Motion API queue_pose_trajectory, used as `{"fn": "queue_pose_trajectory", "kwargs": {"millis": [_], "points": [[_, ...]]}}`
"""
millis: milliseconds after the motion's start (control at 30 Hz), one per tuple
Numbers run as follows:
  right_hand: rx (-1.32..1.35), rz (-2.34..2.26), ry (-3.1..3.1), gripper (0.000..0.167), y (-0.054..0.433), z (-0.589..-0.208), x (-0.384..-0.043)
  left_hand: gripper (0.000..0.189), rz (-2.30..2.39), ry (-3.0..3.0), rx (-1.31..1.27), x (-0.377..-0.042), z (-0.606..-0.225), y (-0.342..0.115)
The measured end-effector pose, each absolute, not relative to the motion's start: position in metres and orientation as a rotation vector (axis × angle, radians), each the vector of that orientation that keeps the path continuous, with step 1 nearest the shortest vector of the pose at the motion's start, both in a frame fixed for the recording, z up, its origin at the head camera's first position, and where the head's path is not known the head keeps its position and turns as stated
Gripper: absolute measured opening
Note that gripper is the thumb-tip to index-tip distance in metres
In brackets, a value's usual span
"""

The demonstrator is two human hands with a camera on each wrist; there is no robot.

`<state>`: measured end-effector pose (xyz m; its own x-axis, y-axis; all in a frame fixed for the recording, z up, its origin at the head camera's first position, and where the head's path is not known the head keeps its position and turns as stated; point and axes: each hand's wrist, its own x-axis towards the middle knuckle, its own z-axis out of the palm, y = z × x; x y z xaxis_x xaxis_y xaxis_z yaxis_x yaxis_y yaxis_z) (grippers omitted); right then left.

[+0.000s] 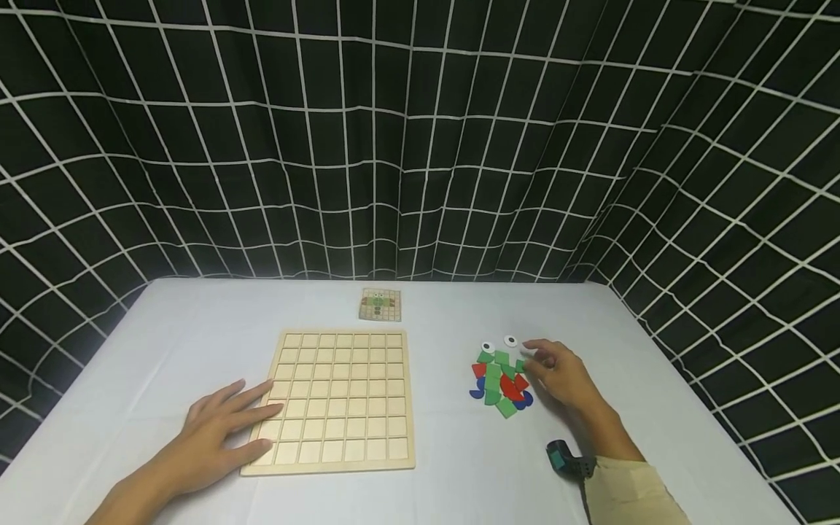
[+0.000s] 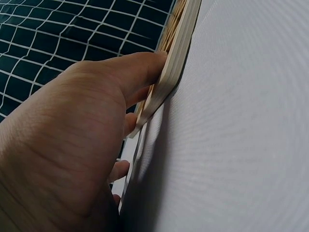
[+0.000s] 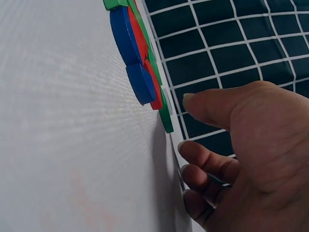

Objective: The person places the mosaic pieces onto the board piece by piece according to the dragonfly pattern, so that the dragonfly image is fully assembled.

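Observation:
A square wooden grid board [image 1: 341,386] lies on the table. My left hand [image 1: 219,430] rests on its left edge with the fingers spread; the left wrist view shows the thumb on the wooden rim [image 2: 176,63]. To the right of the board is a loose cluster of flat green, red and blue pieces, among them a green piece [image 1: 507,407], a red piece [image 1: 508,386] and a blue piece [image 3: 126,36]. Two white eye discs [image 1: 510,340] lie at the cluster's far side. Just right of these pieces, my right hand [image 1: 558,372] hovers with thumb and fingers apart, nothing between them.
Behind the board lies a small picture card [image 1: 380,305] showing a coloured figure on a grid. A white cloth [image 1: 446,481] covers the table, and a dark curtain with white lines [image 1: 367,146] closes it off behind. A dark wrist device [image 1: 569,461] sits by the right sleeve.

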<state>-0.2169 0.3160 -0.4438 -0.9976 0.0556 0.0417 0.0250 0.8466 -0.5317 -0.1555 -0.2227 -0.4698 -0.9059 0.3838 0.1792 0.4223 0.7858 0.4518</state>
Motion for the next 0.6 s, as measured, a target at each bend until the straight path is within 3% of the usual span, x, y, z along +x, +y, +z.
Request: {"fn": "queue_pose_trajectory", "kwargs": {"millis": [600], "points": [[-0.040, 0.827, -3.003, 0.040, 0.309, -0.444, -0.248, 0.043, -0.782, -2.869, -0.640, -0.154, -0.473, -0.221]]}}
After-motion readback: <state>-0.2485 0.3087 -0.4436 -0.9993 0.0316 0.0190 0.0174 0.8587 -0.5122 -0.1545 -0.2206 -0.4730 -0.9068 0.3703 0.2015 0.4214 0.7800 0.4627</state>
